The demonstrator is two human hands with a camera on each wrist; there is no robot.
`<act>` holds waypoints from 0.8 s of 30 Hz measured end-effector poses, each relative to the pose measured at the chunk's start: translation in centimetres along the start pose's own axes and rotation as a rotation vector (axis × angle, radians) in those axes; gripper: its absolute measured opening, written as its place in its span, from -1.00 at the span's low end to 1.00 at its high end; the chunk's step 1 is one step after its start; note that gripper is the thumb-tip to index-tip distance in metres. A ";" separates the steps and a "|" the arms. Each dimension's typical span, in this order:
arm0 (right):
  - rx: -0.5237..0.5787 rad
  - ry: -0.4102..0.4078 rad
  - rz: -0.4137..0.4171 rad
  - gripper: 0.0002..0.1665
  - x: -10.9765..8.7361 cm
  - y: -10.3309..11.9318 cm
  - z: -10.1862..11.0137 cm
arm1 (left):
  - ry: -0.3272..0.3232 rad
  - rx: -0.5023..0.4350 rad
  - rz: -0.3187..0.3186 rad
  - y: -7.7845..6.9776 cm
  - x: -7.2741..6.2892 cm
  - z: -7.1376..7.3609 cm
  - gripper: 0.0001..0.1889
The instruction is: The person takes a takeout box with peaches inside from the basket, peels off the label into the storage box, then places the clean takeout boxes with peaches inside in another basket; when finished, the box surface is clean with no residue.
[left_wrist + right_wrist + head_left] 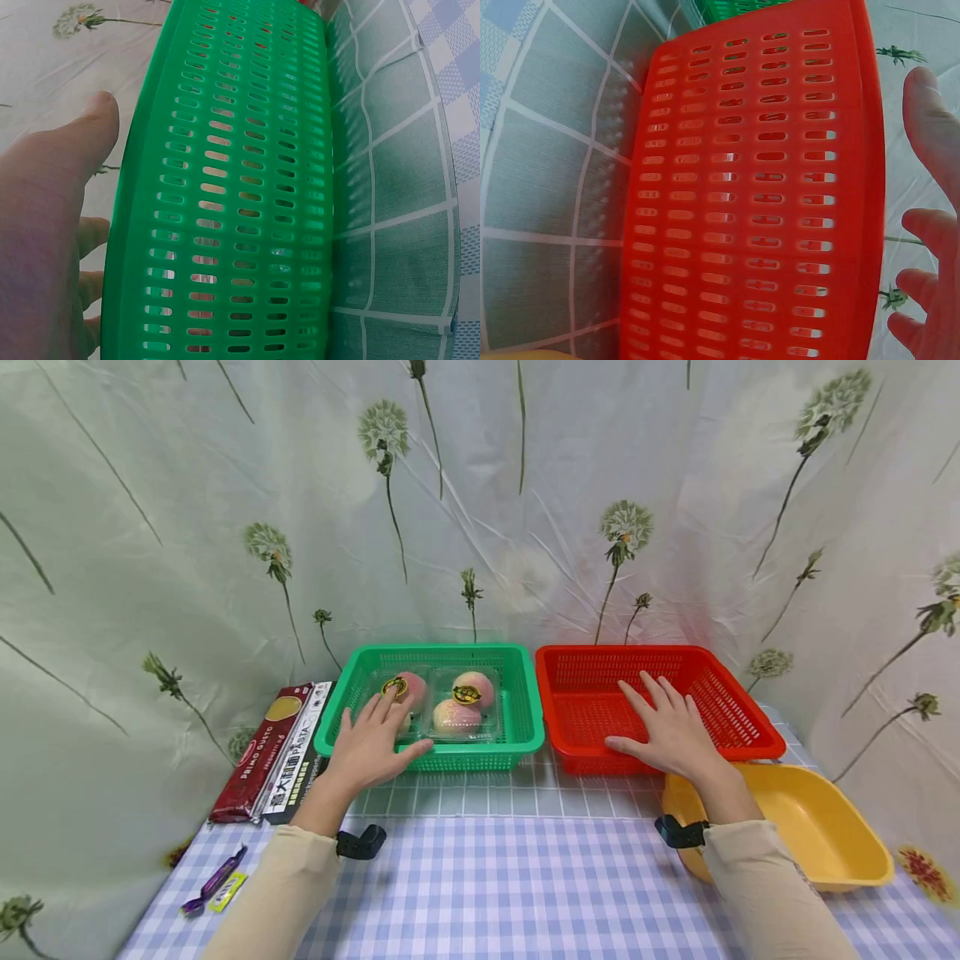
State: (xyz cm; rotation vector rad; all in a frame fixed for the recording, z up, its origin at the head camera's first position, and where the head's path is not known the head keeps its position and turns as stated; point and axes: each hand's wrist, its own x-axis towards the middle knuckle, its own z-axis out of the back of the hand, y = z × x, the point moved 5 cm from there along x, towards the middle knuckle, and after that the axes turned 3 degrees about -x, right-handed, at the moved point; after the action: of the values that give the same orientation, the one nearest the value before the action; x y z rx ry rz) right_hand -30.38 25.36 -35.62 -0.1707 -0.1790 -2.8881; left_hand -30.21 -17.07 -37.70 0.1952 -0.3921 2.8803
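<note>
Fingers spread and gripping nothing, the left hand [372, 747] is over the green basket [450, 761], whose clear boxes [463, 703] of peaches [457, 717] bear black-and-yellow stickers [466, 693], and the right hand [672, 732] over the red basket [592, 763], with packets reading "PRIMO GUSTO" [262, 752] and "意大利面PASTA" [292, 760] left of the green one.

Cream sleeves [273, 897] run down to chunky black wristbands [362, 842]

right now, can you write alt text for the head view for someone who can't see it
A person's open left hand hovers over a green basket holding two clear packs of round pinkish items, the open right hand over a red basket. Pasta packets and two small wrapped pieces lie at left; a yellow basin sits at right.
</note>
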 end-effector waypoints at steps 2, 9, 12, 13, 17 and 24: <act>0.004 0.001 -0.004 0.20 0.0 -0.1 0.0 | 0.000 -0.001 0.001 0.0 0.0 0.0 -0.06; 0.008 0.009 -0.016 0.19 -0.1 -0.3 -0.3 | -0.008 -0.001 0.000 0.2 -0.2 0.2 -0.08; 0.005 0.010 -0.017 0.19 -0.2 -0.3 -0.4 | -0.009 0.000 0.003 0.3 -0.3 0.2 -0.09; 0.005 0.009 -0.018 0.19 -0.2 -0.3 -0.5 | -0.011 -0.001 0.004 0.4 -0.3 0.1 -0.10; 0.059 -0.007 -0.021 0.17 0.0 -0.1 -0.5 | -0.041 -0.026 0.011 0.6 -0.3 0.0 -0.12; 0.392 -0.087 0.019 -0.01 1.0 1.6 0.5 | -0.189 -0.110 0.017 1.4 -0.3 0.4 -0.23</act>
State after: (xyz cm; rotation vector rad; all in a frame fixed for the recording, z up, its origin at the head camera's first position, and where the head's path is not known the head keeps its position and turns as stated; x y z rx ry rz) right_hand -30.84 23.62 -34.86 -0.2230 -0.7446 -2.7594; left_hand -30.22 -18.61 -37.68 0.4486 -0.5868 2.8560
